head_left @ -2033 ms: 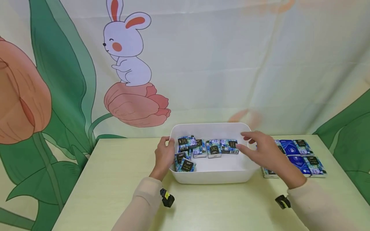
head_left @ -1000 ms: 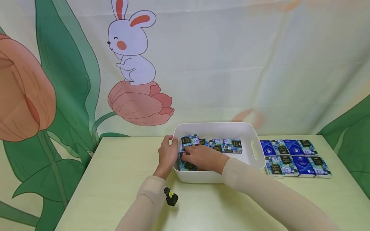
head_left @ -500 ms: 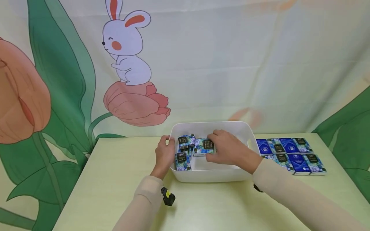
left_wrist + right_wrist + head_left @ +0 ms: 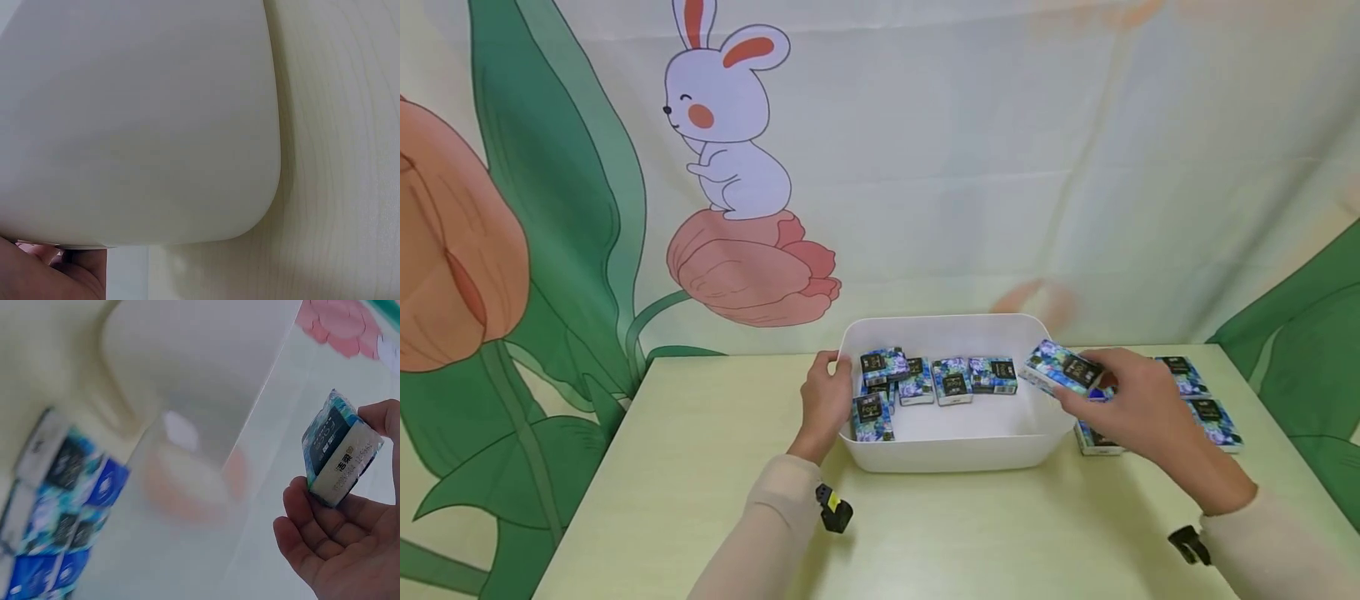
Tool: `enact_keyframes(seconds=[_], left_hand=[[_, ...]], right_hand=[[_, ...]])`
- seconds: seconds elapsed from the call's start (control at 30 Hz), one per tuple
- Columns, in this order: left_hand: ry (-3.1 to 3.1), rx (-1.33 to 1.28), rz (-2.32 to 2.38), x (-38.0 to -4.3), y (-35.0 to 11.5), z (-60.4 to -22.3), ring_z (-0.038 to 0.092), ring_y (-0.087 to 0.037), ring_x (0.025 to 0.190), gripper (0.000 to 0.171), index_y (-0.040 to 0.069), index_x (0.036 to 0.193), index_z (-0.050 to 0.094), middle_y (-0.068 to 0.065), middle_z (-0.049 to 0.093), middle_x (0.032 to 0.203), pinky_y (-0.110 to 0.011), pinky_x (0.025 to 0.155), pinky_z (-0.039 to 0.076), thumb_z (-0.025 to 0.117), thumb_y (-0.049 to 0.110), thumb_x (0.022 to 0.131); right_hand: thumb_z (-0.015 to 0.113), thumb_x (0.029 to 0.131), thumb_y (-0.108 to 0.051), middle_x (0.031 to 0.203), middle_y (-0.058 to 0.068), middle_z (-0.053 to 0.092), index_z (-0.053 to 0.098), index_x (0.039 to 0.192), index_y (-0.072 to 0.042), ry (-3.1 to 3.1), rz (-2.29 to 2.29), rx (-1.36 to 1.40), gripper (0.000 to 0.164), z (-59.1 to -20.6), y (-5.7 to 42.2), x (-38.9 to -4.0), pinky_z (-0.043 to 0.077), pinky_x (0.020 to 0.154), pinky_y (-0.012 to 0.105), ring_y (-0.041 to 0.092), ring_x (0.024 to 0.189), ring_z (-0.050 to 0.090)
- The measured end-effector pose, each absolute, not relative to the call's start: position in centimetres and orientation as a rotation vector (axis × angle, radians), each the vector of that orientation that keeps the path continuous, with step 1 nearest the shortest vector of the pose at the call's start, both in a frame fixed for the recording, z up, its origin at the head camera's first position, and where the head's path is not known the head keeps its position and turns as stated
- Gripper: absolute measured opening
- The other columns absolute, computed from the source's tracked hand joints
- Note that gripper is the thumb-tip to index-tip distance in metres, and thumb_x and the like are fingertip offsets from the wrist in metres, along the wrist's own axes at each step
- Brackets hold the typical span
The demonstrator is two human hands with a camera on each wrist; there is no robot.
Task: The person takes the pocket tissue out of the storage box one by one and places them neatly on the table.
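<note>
My right hand (image 4: 1142, 412) pinches a pocket tissue pack (image 4: 1060, 367) between thumb and fingers, above the right end of a white plastic bin (image 4: 955, 456). This pack has a blue-green floral print and a black label; the right wrist view shows its pale printed side. At the bin's left end my left hand (image 4: 827, 404) grips the wall, with fingers curled at the handle opening in the left wrist view. Inside the bin lie several floral tissue packs (image 4: 953, 381), some in a row along the back and others heaped at the left.
Right of the bin, more tissue packs (image 4: 1213, 423), floral and plain blue, lie side by side in rows on the pale wooden table (image 4: 985, 533), partly hidden by my right hand. Behind hangs a cloth backdrop (image 4: 925, 167) printed with a rabbit and tulips.
My right hand reached into the bin's left part, took a floral tissue pack from the front left, and carried it right, past the bin's right rim. The left hand stays on the bin.
</note>
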State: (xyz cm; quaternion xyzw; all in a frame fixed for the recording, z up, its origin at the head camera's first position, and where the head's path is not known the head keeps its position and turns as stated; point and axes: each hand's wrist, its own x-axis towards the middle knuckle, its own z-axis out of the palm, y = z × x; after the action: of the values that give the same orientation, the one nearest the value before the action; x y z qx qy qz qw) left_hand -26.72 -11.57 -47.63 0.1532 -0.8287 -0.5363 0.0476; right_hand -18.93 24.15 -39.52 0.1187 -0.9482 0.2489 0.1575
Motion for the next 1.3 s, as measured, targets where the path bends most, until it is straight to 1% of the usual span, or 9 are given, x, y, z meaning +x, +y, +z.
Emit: enact_keyframes(seconds=[0.2, 0.43, 0.57, 0.67, 0.8, 0.93, 1.13, 1.2, 1.3], left_hand=[[-2.531, 0.468, -1.637, -26.8, -11.8, -47.5, 0.056, -0.035, 0.106, 0.04, 0.011, 0.133, 0.057, -0.017, 0.061, 0.13, -0.053, 0.087, 0.049, 0.045, 0.036, 0.105], [-2.528, 0.459, -1.64, -26.9, -11.6, -47.1, 0.057, -0.034, 0.105, 0.039, 0.011, 0.133, 0.056, -0.016, 0.061, 0.128, -0.052, 0.086, 0.05, 0.045, 0.037, 0.105], [-2.541, 0.454, -1.651, -26.9, -11.5, -46.9, 0.057, -0.033, 0.105, 0.04, 0.011, 0.135, 0.054, -0.016, 0.06, 0.129, -0.049, 0.081, 0.053, 0.043, 0.037, 0.106], [-2.545, 0.454, -1.649, -26.9, -11.5, -46.9, 0.057, -0.033, 0.104, 0.04, 0.011, 0.135, 0.054, -0.017, 0.06, 0.128, -0.048, 0.078, 0.054, 0.043, 0.037, 0.106], [-2.541, 0.463, -1.641, -26.8, -11.6, -47.0, 0.058, -0.033, 0.101, 0.04, 0.011, 0.134, 0.055, -0.017, 0.061, 0.125, -0.047, 0.077, 0.053, 0.043, 0.037, 0.106], [-2.535, 0.47, -1.649, -26.7, -11.7, -47.1, 0.058, -0.033, 0.101, 0.041, 0.011, 0.135, 0.054, -0.018, 0.061, 0.125, -0.048, 0.077, 0.054, 0.043, 0.037, 0.106], [-2.527, 0.479, -1.656, -26.6, -11.7, -47.3, 0.058, -0.033, 0.101, 0.04, 0.012, 0.135, 0.055, -0.017, 0.061, 0.125, -0.046, 0.074, 0.054, 0.044, 0.037, 0.106], [-2.526, 0.475, -1.664, -26.5, -11.6, -47.3, 0.058, -0.033, 0.1, 0.04, 0.012, 0.135, 0.055, -0.017, 0.061, 0.124, -0.045, 0.072, 0.055, 0.045, 0.038, 0.106], [-2.526, 0.467, -1.674, -26.5, -11.6, -47.4, 0.059, -0.032, 0.099, 0.04, 0.012, 0.135, 0.055, -0.017, 0.062, 0.122, -0.044, 0.069, 0.056, 0.045, 0.038, 0.106]], right_hand=[[0.077, 0.087, -0.043, 0.089, 0.013, 0.07, 0.065, 0.121, 0.008, -2.784, 0.734, 0.108, 0.062, -40.8, 28.0, -16.4, 0.05, 0.065, 0.045, 0.03, 0.081, 0.066], [0.071, 0.089, -0.054, 0.087, 0.012, 0.07, 0.058, 0.125, 0.015, -2.973, 0.726, -0.139, 0.078, -43.9, 31.1, -14.4, 0.05, 0.07, 0.051, 0.029, 0.08, 0.065], [0.072, 0.084, -0.061, 0.085, 0.013, 0.07, 0.062, 0.115, 0.015, -3.048, 0.682, -0.241, 0.083, -46.1, 31.6, -13.8, 0.05, 0.065, 0.048, 0.029, 0.077, 0.065], [0.073, 0.08, -0.065, 0.079, 0.01, 0.067, 0.066, 0.103, 0.012, -3.122, 0.649, -0.311, 0.081, -47.7, 31.5, -13.6, 0.046, 0.059, 0.041, 0.025, 0.072, 0.059], [0.073, 0.078, -0.067, 0.079, 0.015, 0.064, 0.063, 0.099, 0.013, -3.213, 0.61, -0.39, 0.083, -49.7, 31.0, -13.9, 0.046, 0.061, 0.043, 0.03, 0.072, 0.057], [0.073, 0.077, -0.068, 0.084, 0.024, 0.064, 0.06, 0.104, 0.017, -3.206, 0.563, -0.422, 0.09, -50.7, 30.3, -14.2, 0.05, 0.065, 0.05, 0.035, 0.075, 0.06], [0.069, 0.076, -0.076, 0.082, 0.025, 0.064, 0.061, 0.103, 0.017, -3.211, 0.483, -0.385, 0.097, -50.9, 29.7, -14.3, 0.05, 0.064, 0.051, 0.036, 0.073, 0.061], [0.065, 0.076, -0.079, 0.087, 0.03, 0.064, 0.061, 0.105, 0.018, -3.214, 0.435, -0.372, 0.102, -50.6, 29.6, -14.2, 0.05, 0.066, 0.053, 0.041, 0.076, 0.063], [0.062, 0.078, -0.08, 0.096, 0.033, 0.065, 0.062, 0.108, 0.018, -3.16, 0.426, -0.317, 0.102, -49.4, 29.1, -13.9, 0.051, 0.067, 0.055, 0.045, 0.082, 0.063]])
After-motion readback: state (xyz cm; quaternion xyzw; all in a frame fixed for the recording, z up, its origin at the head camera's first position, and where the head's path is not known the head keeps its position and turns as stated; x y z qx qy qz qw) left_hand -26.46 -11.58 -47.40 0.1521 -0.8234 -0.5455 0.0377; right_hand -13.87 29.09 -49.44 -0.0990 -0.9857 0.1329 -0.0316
